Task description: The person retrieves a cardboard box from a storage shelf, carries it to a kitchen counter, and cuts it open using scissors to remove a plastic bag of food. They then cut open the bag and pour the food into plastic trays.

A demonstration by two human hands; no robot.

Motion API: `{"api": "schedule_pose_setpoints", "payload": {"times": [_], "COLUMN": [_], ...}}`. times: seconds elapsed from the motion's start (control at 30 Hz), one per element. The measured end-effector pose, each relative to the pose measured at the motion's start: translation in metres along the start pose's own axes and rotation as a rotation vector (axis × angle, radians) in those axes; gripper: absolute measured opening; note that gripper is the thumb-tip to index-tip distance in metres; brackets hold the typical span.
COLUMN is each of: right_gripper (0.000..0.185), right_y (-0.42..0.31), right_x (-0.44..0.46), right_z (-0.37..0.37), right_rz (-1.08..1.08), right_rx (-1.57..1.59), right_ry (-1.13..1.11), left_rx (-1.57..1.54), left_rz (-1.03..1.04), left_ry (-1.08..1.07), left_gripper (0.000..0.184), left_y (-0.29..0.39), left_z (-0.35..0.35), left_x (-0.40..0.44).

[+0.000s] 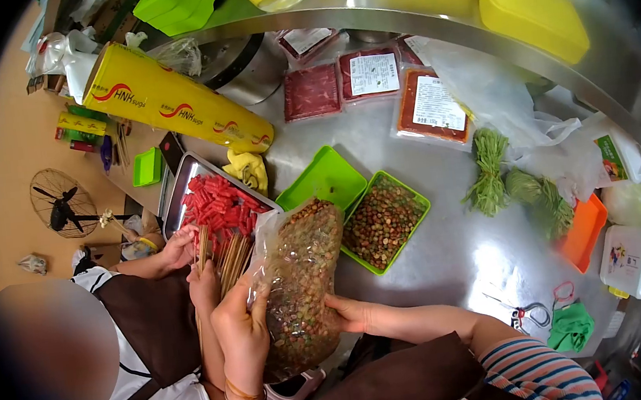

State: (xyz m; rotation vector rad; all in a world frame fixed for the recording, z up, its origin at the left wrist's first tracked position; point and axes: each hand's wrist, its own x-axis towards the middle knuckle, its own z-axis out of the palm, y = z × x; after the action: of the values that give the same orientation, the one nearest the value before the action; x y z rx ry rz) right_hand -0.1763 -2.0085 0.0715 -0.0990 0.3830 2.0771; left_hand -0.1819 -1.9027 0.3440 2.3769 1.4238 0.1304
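Observation:
My left hand [241, 321], with bands at its wrist, grips the upper left side of a clear plastic bag [302, 280]. The bag bulges with a brown, red and green mix of small pieces, perhaps beans or chopped pickles. My right hand [350, 312] holds its lower right side, partly hidden behind it. Beside the bag sits a green tray [426, 224] filled with a similar mix [382, 225]. A second green tray [325, 172] lies behind, with a few bits near its front edge. The bag's mouth leans toward these trays.
At left, a co-worker's hands [189, 249] hold wooden skewers [235, 263] over a metal tray [185, 171] of red pieces [219, 203]. Packaged meat [374, 73], a yellow film roll [177, 98], green vegetables [489, 170], scissors [534, 314] and a white jug [633, 261] stand around the steel table [452, 264].

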Motion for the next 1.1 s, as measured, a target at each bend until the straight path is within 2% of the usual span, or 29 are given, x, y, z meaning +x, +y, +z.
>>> {"api": "schedule_pose_setpoints", "payload": {"times": [0.1,0.17,0.4,0.47,0.6,0.7,0.77,0.8,0.87,1.1], "right_gripper": [0.066,0.068,0.075,0.089,0.084,0.078,0.076,0.076,0.075,0.076], "right_y": [0.005,0.001,0.003,0.003,0.013,0.016,0.015,0.015,0.019,0.027], "right_x": [0.014,0.017,0.023,0.021,0.023,0.022,0.018,0.018,0.016,0.018], "right_z": [-0.004,-0.001,0.011,0.017,0.008,0.01,0.01,0.008,0.008,0.007], "right_rz": [-0.007,0.086,0.094,0.155,0.134,0.137,0.123,0.124,0.177,0.201], "right_rx": [0.061,0.093,0.085,0.039,0.0,0.05,0.063,0.059,0.017,-0.037], "right_ry": [-0.043,-0.117,-0.217,-0.127,-0.138,-0.136,-0.196,-0.193,-0.063,-0.048], "left_rx": [0.048,0.275,0.245,0.209,0.189,0.291,-0.022,-0.025,0.056,0.086], "left_rz": [-0.011,0.127,0.096,0.111,0.086,0.199,-0.136,-0.137,0.027,0.004], "left_ry": [-0.013,0.1,0.06,0.07,0.064,0.091,-0.02,-0.018,0.039,0.029], "left_gripper": [0.027,0.029,0.029,0.029,0.03,0.03,0.029,0.029,0.029,0.03], "left_y": [0.001,-0.003,0.0,-0.003,-0.002,-0.003,-0.008,-0.011,-0.014,-0.014], "left_z": [0.001,0.003,0.0,-0.001,-0.004,-0.005,-0.002,-0.001,0.0,-0.004], "left_x": [0.011,0.015,0.018,0.016,0.012,0.009,0.001,-0.001,-0.004,-0.012]}}
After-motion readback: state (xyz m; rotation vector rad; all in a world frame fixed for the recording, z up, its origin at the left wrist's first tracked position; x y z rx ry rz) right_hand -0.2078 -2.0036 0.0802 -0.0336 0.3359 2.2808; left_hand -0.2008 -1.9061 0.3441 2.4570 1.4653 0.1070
